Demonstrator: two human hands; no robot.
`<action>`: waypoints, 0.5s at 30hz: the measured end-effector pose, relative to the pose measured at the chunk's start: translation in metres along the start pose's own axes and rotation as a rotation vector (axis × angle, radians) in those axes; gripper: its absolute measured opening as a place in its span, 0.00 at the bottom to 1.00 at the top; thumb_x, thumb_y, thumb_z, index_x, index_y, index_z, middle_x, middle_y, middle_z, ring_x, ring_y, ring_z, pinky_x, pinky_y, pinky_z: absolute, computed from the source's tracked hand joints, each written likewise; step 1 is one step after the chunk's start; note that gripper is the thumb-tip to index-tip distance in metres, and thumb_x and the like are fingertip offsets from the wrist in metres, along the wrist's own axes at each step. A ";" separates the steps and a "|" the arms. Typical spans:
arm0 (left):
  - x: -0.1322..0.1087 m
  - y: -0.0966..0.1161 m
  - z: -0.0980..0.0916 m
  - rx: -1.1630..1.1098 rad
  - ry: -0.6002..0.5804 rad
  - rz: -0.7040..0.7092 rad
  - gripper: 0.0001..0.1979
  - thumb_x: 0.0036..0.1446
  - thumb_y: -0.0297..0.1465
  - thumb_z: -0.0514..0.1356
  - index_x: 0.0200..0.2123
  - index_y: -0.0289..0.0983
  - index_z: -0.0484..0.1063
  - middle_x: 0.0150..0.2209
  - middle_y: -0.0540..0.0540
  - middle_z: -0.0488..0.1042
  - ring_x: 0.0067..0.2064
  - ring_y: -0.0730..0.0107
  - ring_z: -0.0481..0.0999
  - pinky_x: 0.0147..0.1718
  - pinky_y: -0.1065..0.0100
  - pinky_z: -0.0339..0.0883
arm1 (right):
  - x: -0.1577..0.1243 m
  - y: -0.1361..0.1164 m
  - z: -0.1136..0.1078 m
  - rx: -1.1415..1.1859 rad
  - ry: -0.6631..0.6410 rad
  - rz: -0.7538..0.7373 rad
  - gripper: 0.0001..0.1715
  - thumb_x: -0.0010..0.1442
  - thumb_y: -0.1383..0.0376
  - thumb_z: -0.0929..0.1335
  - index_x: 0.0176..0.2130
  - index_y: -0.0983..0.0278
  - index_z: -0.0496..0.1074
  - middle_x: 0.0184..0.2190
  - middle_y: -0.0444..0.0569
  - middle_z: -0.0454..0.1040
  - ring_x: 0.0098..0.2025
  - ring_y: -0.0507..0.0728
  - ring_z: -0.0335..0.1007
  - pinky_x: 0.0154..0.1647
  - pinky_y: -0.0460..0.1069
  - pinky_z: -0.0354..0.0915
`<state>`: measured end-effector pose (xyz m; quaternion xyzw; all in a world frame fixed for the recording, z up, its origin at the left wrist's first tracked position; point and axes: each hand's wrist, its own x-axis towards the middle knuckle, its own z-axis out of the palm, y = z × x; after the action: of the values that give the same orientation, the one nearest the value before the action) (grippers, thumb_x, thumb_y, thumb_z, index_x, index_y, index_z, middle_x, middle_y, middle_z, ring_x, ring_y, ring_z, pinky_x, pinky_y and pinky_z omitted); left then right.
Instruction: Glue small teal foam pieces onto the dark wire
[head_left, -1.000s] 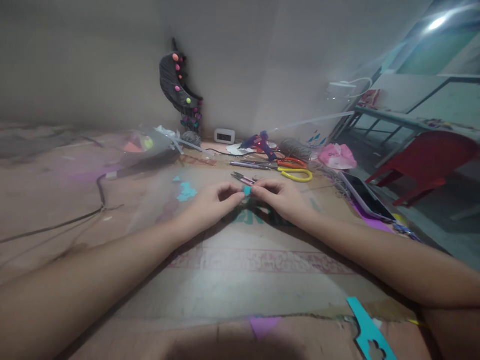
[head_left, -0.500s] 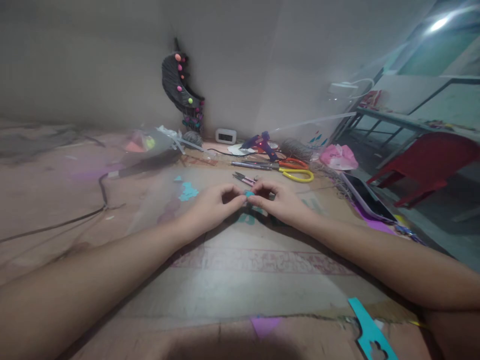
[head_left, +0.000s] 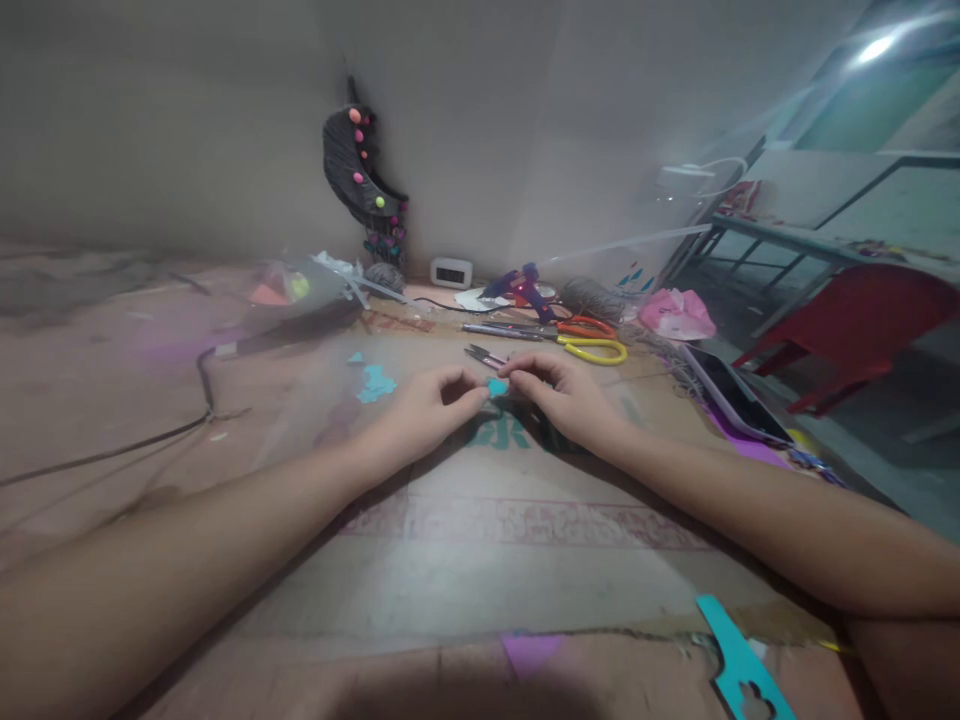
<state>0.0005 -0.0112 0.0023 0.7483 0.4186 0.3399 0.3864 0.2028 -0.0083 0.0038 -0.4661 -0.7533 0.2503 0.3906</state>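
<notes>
A small turquoise cut-out (head_left: pixel 497 387), perhaps of paper or foam, is held up above the cardboard. The thumb and fingertips of my left hand (head_left: pixel 442 405) pinch its left side. At its right edge, the thumb and forefinger of my right hand (head_left: pixel 559 395) come together on it. More turquoise cut-outs (head_left: pixel 375 383) lie in a small heap left of my left hand. Just beyond the fingers are thread snips (head_left: pixel 484 355), partly hidden by my right hand.
Scissors with yellow and orange handles (head_left: pixel 600 348), a glue gun (head_left: pixel 529 290) and a small clock (head_left: pixel 451 272) are toward the wall. A phone (head_left: pixel 735 395) lies at right. A turquoise sheet with a flower-shaped hole (head_left: pixel 739 660) sits at the near edge. A dark cord (head_left: pixel 204 385) crosses the left.
My right thumb has drawn back and up from the cut-out's middle, so more of the turquoise piece shows. The left hand stays nearly where it was.
</notes>
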 end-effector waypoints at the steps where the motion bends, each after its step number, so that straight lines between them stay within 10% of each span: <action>1: 0.000 0.000 0.000 -0.007 0.000 0.004 0.11 0.59 0.38 0.57 0.32 0.37 0.73 0.30 0.49 0.74 0.32 0.69 0.70 0.34 0.69 0.62 | 0.000 0.000 -0.001 -0.011 0.017 -0.009 0.09 0.60 0.64 0.64 0.37 0.63 0.73 0.35 0.46 0.75 0.38 0.54 0.69 0.40 0.49 0.63; 7: 0.000 0.001 0.000 0.000 -0.006 -0.018 0.11 0.59 0.38 0.56 0.31 0.37 0.71 0.30 0.50 0.72 0.33 0.69 0.69 0.34 0.69 0.61 | 0.008 0.009 -0.014 0.030 0.127 -0.064 0.09 0.51 0.73 0.60 0.25 0.62 0.64 0.23 0.42 0.65 0.28 0.52 0.61 0.32 0.48 0.58; 15: 0.000 0.002 -0.001 -0.010 -0.013 -0.029 0.11 0.60 0.38 0.56 0.31 0.37 0.71 0.31 0.50 0.72 0.34 0.69 0.69 0.35 0.68 0.61 | 0.016 0.021 -0.011 0.202 0.095 0.048 0.07 0.61 0.61 0.64 0.37 0.63 0.67 0.22 0.42 0.71 0.27 0.52 0.68 0.32 0.49 0.64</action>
<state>0.0010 -0.0115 0.0044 0.7424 0.4251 0.3317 0.3977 0.2180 0.0156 0.0007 -0.4538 -0.6936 0.3118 0.4645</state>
